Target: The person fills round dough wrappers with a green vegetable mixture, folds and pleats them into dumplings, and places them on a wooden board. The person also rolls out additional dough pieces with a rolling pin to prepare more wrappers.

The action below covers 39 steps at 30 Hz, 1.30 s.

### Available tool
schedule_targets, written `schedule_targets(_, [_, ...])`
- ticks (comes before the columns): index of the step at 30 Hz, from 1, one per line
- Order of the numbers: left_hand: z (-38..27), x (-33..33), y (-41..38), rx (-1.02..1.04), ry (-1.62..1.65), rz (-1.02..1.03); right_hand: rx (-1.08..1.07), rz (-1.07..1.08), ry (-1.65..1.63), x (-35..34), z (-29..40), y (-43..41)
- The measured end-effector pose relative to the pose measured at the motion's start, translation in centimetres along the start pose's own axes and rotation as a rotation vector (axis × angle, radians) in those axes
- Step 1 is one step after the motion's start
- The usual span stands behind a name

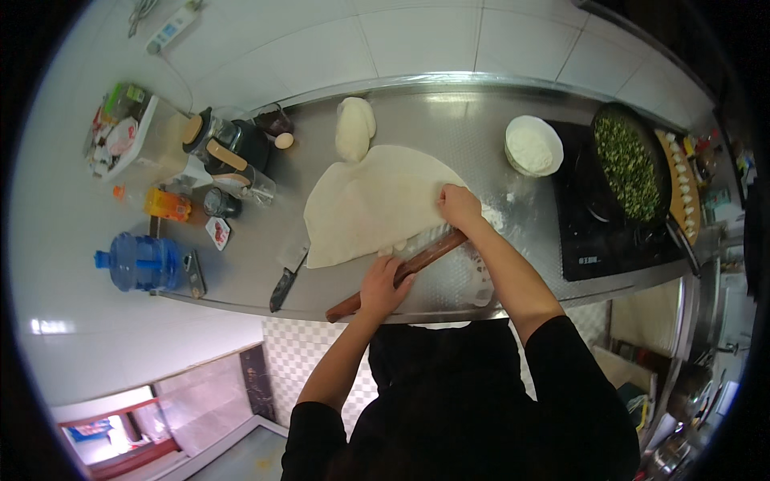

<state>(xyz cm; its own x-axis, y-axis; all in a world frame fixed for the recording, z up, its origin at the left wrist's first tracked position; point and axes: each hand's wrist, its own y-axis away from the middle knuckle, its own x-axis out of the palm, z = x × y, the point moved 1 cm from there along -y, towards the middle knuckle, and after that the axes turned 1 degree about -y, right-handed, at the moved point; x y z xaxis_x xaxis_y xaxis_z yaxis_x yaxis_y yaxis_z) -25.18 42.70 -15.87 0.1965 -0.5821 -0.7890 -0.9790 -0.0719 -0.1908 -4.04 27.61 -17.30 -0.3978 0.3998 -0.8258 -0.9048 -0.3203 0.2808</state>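
Observation:
A wide sheet of rolled-out dough lies on the metal counter, its lower edge uneven with a few small lumps. My right hand has its fingers curled on the sheet's right edge, gripping the dough. Below the sheet a dark wooden rolling pin lies at a slant, one end under my right wrist. My left hand holds the pin near its middle, fingertips close to the dough's lower edge. A kitchen knife with a black handle rests at the sheet's lower left corner.
A thick dough piece touches the sheet's top. At right are a white bowl of flour, a black cooktop and a pan of chopped greens. An egg, a blender and a blue water jug stand left.

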Motion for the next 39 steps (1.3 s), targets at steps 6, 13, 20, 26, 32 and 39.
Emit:
schedule_targets(6, [0.0,0.7,0.7,0.026,-0.133,-0.005,0.053,-0.105,0.129,-0.4,1.8,-1.0])
schedule_targets(13, [-0.2,0.9,1.3,0.012,-0.067,-0.052,-0.092,-0.02,0.096,-3.2,3.3,-3.0])
schedule_targets(20, [-0.8,0.9,1.6,-0.045,-0.05,0.011,-0.358,-0.193,-0.609,-4.8,7.8,-5.6])
schedule_targets(26, [-0.2,0.9,0.3,-0.106,-0.135,-0.069,-0.345,-0.138,-0.302,-0.8,4.0,-4.3])
schedule_targets(32, [0.6,0.9,-0.5,0.003,-0.251,0.039,-0.145,-0.271,-0.268,2.8,1.7,-1.6])
schedule_targets(39, [0.7,1.0,0.4,-0.063,-0.159,0.153,-0.117,-0.191,-0.418,1.1,1.8,-1.2])
